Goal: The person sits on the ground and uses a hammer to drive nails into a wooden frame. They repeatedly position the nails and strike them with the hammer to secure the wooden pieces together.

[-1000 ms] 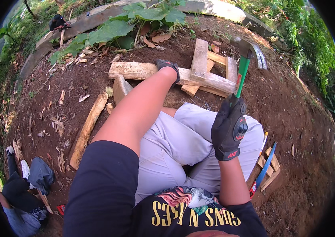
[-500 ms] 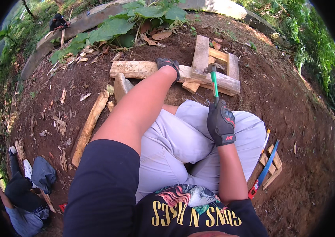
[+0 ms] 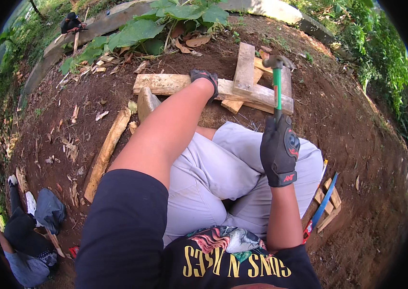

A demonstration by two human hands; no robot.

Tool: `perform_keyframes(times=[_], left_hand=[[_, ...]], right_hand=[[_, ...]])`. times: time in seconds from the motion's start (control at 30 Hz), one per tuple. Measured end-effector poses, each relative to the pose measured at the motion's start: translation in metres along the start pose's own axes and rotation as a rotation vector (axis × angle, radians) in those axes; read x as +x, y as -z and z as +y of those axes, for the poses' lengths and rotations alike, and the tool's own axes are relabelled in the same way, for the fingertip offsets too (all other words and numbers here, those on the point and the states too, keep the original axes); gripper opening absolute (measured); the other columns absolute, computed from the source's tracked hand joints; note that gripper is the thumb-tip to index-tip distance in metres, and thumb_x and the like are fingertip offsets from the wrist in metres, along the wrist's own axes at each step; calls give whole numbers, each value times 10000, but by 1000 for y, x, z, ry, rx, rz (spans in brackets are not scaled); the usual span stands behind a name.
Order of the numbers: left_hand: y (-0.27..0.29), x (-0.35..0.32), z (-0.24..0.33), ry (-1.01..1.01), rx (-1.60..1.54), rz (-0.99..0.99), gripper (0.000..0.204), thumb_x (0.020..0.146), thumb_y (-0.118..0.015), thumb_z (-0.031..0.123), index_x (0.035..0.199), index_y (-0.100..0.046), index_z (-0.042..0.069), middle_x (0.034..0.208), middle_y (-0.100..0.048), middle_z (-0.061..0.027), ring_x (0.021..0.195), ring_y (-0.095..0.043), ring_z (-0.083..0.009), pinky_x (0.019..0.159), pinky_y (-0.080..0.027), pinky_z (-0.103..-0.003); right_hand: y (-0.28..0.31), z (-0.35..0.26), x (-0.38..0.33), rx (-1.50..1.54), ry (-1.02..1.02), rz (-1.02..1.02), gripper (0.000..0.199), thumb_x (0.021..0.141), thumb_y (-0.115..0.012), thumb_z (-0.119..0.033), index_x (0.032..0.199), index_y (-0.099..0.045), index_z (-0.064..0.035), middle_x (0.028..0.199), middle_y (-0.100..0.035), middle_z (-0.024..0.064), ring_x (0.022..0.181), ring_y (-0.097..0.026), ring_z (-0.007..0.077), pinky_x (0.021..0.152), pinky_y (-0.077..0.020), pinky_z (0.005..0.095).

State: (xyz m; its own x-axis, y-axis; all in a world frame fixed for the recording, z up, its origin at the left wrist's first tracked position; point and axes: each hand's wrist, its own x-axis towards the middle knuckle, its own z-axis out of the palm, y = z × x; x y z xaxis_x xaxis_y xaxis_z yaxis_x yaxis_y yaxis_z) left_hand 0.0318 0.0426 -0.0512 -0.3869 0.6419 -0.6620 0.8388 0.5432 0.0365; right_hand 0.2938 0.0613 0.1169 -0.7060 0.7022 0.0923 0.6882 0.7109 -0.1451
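A: Head view, hands?

B: Right hand (image 3: 279,149), gloved, fingers clamped on the green hammer (image 3: 276,77) handle. Left hand (image 3: 204,78) pressed on the long plank (image 3: 165,83); finger state cannot be told.

A: Change?

B: Half a second ago the head was down at the crossed boards (image 3: 245,67); now it is raised above them. Judged: between strikes.

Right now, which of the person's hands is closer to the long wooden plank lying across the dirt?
Left. The left hand rests on the long plank, pressing it down. The right hand grips the hammer above the lap, clear of the wood.
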Motion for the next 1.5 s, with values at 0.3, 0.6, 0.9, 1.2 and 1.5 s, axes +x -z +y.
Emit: perform_keyframes(times=[0.3, 0.6, 0.9, 1.2, 1.5], left_hand=[[11, -5, 16, -62, 4, -53, 1045, 794, -921, 387, 1665, -394, 154, 1660, -502, -144, 1529, -481, -359, 1196, -381, -605], [14, -10, 0, -76, 46, -130, 1000, 773, -938, 407, 1624, -473, 164, 1600, -579, -102, 1473, -552, -334, 1167, -438, -565], [-1, -9, -5, -33, 20, -39, 932, 775, -933, 341, 1590, -516, 165, 1594, -586, -105, 1469, -558, -333, 1156, -448, -566], [17, -21, -5, -48, 23, -33, 966, 750, -910, 246, 1585, -449, 89, 1527, -625, -163, 1424, -595, -343, 1146, -486, -528], [16, -15, 9, -82, 36, -18, 936, 783, -882, 280, 1588, -443, 91, 1544, -599, -185, 1427, -588, -360, 1141, -485, -531]], right_hand=[[-36, 38, -17, -101, -61, -240, 255, 1084, -558, -271, 1106, -635, -29, 890, -710, 242, 783, -719, 453, 669, -549, 564], [14, -7, -6, 143, -10, 283, 245, 1112, -526, -257, 1131, -610, -28, 856, -673, 192, 775, -682, 418, 666, -520, 511], [57, -26, 4, 282, 55, 299, 250, 1137, -498, -256, 1109, -604, -31, 800, -603, 145, 624, -596, 307, 593, -475, 473], [-5, -23, 3, 143, -63, 19, 267, 1105, -543, -275, 1115, -624, -21, 871, -671, 196, 768, -678, 441, 641, -482, 543], [-58, 29, -15, -52, -30, -205, 272, 1098, -544, -291, 1122, -632, -35, 878, -697, 220, 769, -686, 449, 669, -492, 582]])
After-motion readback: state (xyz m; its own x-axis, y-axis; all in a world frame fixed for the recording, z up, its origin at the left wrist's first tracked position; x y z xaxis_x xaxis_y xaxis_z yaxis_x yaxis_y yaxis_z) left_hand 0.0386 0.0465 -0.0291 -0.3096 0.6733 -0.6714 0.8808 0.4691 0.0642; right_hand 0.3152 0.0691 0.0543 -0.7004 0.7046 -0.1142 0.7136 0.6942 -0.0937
